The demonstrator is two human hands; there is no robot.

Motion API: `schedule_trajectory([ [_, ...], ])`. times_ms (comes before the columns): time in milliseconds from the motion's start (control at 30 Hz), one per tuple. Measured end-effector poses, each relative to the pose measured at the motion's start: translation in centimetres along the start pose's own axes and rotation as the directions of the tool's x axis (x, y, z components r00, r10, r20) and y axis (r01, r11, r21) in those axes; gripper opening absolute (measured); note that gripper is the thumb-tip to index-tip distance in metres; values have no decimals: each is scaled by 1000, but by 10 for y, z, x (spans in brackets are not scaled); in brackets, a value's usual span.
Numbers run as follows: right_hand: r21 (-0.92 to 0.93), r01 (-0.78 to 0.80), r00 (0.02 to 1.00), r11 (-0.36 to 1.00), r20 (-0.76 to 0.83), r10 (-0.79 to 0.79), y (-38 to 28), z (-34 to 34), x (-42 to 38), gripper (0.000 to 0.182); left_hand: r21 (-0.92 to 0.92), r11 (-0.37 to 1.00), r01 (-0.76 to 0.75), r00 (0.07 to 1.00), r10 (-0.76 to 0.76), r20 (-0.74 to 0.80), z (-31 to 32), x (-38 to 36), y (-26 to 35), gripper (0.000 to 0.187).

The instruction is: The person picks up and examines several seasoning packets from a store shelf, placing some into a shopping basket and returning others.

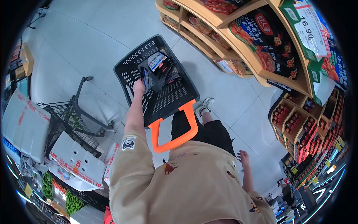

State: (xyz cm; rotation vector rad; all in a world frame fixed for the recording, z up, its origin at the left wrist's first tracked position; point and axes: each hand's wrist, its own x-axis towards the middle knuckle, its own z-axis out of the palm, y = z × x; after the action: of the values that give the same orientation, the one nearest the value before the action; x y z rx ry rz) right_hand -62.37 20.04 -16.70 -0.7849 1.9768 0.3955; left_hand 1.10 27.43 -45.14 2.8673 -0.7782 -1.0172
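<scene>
A dark grey shopping basket (182,96) with perforated walls is in front of my body, its orange pull handle (174,143) pointing toward my waist. My left hand (139,87) is closed at the left side rim of the basket, its fingertips partly hidden. Right beside those fingers, inside the basket, are dark plastic-wrapped packages (159,76); one carries a white and blue label (156,61). Down at my right side hangs my right hand (243,158), fingers loosely apart and holding nothing.
Curved wooden shelves (223,28) with bagged goods stand ahead to the right, beside a price sign (312,30). Shelves of jars (294,119) are farther right. A shopping cart (71,115) and white foam boxes (76,158) occupy the left. Tiled floor (93,48) lies between.
</scene>
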Motion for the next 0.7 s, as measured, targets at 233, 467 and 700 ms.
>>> schedule_trajectory([
  [233,47,-49,998,998,37,48,-10,11,-11,21,-12,983,181,981,-180,67,66,18,-11,22],
  [467,18,-159,987,987,43,158,8,11,-9,20,41,994,105,984,-109,138,103,25,-26,20],
  [700,1,-188,981,982,50,188,4,8,-6,21,122,989,83,962,-111,248,140,25,-31,22],
])
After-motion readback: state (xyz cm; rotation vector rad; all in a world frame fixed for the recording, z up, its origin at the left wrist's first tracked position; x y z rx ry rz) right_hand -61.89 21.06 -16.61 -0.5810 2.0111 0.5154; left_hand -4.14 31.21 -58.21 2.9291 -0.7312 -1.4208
